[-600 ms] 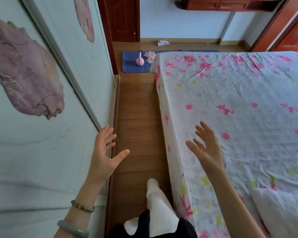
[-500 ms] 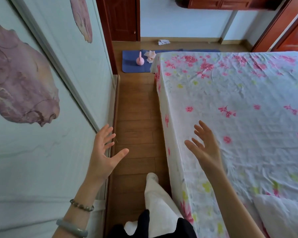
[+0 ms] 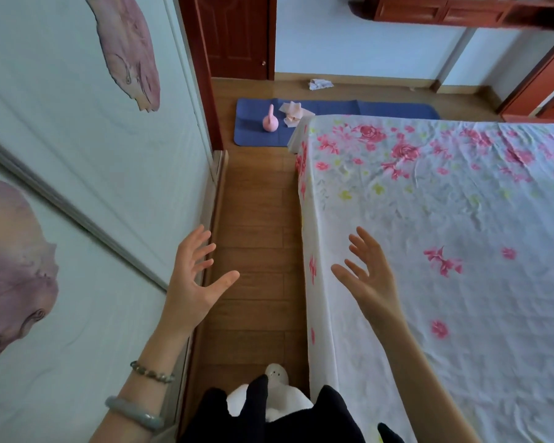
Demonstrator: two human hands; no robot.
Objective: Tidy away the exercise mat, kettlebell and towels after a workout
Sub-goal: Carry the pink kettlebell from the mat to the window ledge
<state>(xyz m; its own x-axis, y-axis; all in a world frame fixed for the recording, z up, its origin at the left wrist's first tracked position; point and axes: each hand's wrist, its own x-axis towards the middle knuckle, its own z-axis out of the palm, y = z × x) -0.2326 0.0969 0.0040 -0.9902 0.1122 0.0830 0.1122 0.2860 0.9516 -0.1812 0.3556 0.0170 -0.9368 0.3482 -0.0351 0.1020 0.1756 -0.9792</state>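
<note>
Hiding the blue mat's (image 3: 381, 108) near edge, the bed (image 3: 445, 219) flanks both hands' spread, empty fingers (image 3: 195, 247).

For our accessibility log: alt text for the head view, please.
Both hands, left hand and right hand, are raised, open and empty, in a narrow aisle beside a floral bed. Ahead, a pink kettlebell and towel sit on a blue mat.

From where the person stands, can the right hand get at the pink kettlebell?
Probably not yet. The right hand is open and empty beside the bed, while the kettlebell stands on the blue mat far down the bare floor strip. Nothing blocks the walk.
</note>
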